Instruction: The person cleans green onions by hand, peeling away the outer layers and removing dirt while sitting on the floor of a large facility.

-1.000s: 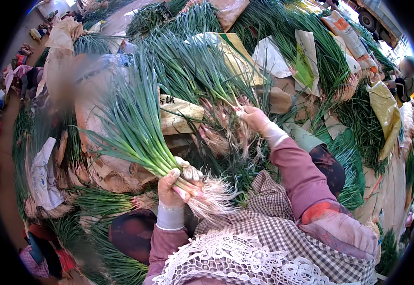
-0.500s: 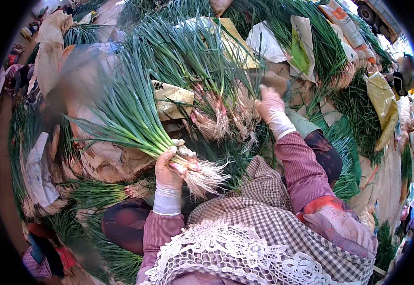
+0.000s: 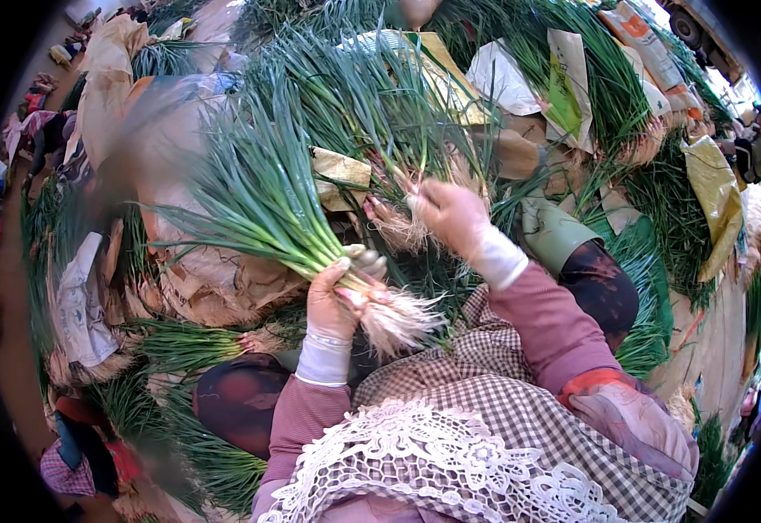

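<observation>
One bunch your left hand is clasping, roots best aligned; your right hand is working at the pile, grip unclear.

L forearm is standing nr vert., wrist approx. in line; L hand is clasping, thumb pointing up, fingers curling round from far side. R forearm is slanting up-left; R hand is sitting higher than L, fingertips showing unclear grip.
</observation>
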`<control>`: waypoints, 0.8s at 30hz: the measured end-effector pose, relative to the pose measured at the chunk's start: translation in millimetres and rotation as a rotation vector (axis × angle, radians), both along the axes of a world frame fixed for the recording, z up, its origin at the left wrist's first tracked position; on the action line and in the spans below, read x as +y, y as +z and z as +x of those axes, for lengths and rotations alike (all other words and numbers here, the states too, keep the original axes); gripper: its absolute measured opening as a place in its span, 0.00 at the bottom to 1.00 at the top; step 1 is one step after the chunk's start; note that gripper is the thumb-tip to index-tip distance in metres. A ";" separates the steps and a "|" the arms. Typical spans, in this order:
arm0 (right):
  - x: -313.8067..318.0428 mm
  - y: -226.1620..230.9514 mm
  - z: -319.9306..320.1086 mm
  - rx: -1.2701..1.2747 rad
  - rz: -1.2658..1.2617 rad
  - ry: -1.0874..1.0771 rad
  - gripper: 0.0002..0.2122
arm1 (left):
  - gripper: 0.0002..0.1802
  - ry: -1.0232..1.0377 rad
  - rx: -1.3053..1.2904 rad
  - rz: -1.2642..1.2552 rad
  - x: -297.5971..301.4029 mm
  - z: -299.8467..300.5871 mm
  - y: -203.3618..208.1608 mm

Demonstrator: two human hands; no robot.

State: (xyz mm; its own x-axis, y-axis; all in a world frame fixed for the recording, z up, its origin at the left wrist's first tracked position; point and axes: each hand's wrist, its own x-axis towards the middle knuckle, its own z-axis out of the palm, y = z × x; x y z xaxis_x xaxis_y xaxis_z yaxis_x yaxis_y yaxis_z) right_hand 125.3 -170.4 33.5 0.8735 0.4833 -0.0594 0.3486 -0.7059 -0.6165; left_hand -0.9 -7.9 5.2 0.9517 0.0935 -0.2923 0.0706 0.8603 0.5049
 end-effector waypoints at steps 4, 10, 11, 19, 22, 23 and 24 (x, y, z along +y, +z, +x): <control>0.7 -46.4 -46.5 0.450 0.117 0.429 0.21 | 0.19 -0.028 0.023 0.006 -11.4 5.7 -10.5; 45.0 -72.6 -20.7 1.327 1.053 -0.093 0.35 | 0.14 -0.105 0.015 -0.083 -17.3 -5.0 -5.8; 59.9 -88.6 -14.7 1.003 0.938 -0.088 0.29 | 0.13 -0.129 -0.022 -0.110 -18.5 -4.9 -9.3; 54.0 -71.2 -28.4 0.219 -0.552 0.700 0.12 | 0.15 -0.016 -0.083 -0.050 -13.3 -10.0 15.9; 28.7 -46.5 -19.8 0.072 -0.141 0.201 0.12 | 0.26 -0.071 -0.056 0.014 -4.1 -6.7 5.8; 21.2 -48.7 -4.4 -0.048 0.108 -0.123 0.13 | 0.29 -0.094 -0.022 -0.008 -5.8 -5.4 1.7; 18.1 -42.0 11.7 -0.063 0.238 -0.294 0.14 | 0.28 -0.136 -0.060 -0.081 -5.9 -4.0 -1.0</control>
